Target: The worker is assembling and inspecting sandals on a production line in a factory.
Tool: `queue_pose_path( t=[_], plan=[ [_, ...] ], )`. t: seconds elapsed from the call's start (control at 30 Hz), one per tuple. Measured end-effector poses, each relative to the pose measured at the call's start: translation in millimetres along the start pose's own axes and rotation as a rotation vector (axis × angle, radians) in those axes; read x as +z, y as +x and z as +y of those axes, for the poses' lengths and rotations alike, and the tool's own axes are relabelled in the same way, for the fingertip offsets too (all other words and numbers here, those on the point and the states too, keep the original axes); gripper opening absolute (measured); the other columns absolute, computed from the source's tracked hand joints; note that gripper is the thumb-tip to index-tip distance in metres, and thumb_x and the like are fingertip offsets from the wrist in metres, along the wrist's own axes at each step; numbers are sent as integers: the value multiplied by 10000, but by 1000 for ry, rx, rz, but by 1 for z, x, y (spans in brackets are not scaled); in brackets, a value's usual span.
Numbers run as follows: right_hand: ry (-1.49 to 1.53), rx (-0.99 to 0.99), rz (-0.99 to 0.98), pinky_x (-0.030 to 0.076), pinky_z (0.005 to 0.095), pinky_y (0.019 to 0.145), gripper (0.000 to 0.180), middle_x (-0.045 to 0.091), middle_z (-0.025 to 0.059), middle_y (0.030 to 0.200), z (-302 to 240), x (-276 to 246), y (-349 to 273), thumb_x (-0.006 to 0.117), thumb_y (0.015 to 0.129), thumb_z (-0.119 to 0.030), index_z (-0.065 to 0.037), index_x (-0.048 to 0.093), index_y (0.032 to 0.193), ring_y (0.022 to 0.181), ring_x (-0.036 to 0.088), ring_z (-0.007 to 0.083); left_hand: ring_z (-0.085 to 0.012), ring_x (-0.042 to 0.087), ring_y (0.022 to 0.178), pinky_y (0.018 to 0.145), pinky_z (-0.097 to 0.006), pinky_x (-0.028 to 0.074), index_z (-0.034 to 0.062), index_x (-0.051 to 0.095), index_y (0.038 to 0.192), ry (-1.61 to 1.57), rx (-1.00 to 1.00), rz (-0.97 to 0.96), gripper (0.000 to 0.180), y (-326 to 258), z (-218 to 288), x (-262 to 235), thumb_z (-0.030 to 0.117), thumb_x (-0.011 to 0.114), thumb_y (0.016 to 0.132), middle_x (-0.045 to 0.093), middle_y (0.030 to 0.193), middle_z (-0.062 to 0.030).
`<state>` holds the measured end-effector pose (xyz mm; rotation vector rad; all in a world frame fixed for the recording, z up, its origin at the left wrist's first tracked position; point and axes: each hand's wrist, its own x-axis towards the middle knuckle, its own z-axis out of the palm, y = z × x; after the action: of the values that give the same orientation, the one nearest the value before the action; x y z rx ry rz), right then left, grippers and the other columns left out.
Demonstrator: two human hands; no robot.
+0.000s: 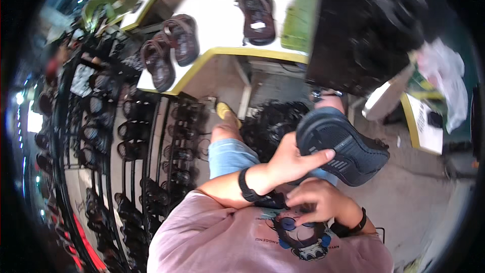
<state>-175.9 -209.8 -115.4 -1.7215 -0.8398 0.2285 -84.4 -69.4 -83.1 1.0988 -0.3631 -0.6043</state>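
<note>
My left hand (290, 162) is closed around a black sandal (348, 146), thumb pressed on its ridged sole, which faces up toward me. Any straps lie mostly hidden behind the sole. My right hand (321, 199) hovers in front of my chest, a little below the sandal. Its fingers are loosely curled and slightly blurred, with a gap between thumb and fingers and nothing visible between them. Close by its fingertips a small dark thing (273, 199) lies against my shirt, partly hidden by my left wrist; I cannot make out what it is.
Ahead stands a white table (214, 5) with yellow edging, bearing brown sandals (256, 17). Racks of dark footwear (134, 131) fill the left. Beneath the table sits a black heap (278, 124). A dark machine-like block (353, 30) and white plastic bag (442, 71) are at right.
</note>
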Motion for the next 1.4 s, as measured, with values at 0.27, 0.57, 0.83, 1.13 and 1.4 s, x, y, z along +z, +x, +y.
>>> queue_pose_path(
  t=[0.27,0.57,0.83,1.13,1.4],
  plan=[
    [1037,-290,1243,239,497,1097,880,416,131,1389,43,-13,-78,696,716,-520,-57,359,1384,1303,355,303,-105,559,896,814,-266,462,-23,583,1103,-351,26,127,257,6,-13,23,65,611,862,622,997,-33],
    [964,-213,1116,283,506,1082,664,409,156,1395,61,-11,-133,596,853,-333,-14,347,1379,1292,379,332,-148,528,1075,954,-314,405,-23,503,1228,104,140,23,446,5,1,23,47,658,815,584,1150,-90],
    [1044,-137,1181,325,505,1067,621,411,182,1382,51,-37,-85,623,833,-157,18,346,1361,1270,408,341,-236,555,1084,953,-377,431,-24,450,1251,-185,123,164,569,6,-1,1,102,694,753,574,1172,-132],
    [1042,-30,1027,372,469,1028,665,514,140,1289,39,-34,-7,633,689,2,2,413,1317,1198,489,306,-355,572,1076,936,-487,462,8,518,1222,-412,296,249,591,-5,-4,-76,54,677,654,587,1173,-189],
    [1270,-38,897,369,440,1020,550,567,109,1212,31,4,64,604,711,91,-27,505,1239,1163,512,277,-320,528,1133,986,-437,418,8,409,1320,-32,476,240,633,12,81,-110,300,638,806,517,1249,-201]
  ],
)
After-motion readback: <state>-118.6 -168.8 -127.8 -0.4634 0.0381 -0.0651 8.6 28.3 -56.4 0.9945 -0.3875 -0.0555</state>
